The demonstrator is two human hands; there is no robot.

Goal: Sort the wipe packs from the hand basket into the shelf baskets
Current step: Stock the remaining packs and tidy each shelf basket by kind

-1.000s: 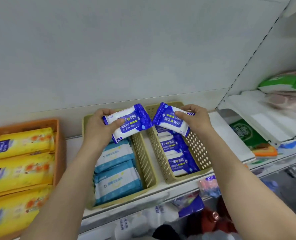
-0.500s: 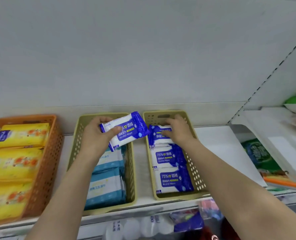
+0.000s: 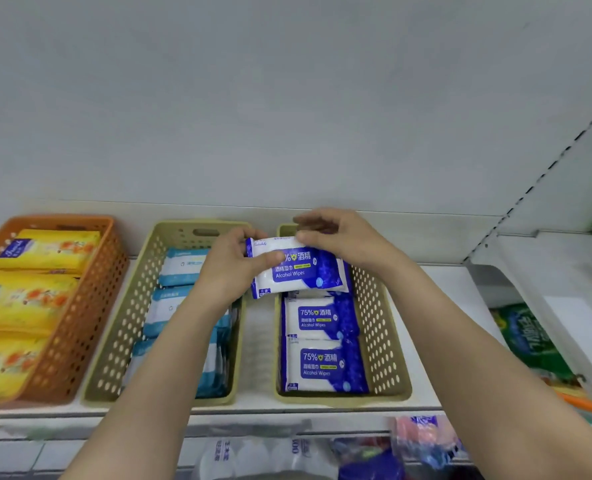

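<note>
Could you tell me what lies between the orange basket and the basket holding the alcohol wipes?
In the head view, a beige basket of light-blue packs sits between the orange basket and the alcohol wipes basket; the left hand hangs above it.

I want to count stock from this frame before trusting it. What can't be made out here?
- Head view: the back of the right beige basket is hidden by the held alcohol wipe pack and right hand.
- The light blue packs are partly covered by the left hand and forearm.
- The orange basket is cut off by the left edge.
- Items below the shelf are blurred.
</note>
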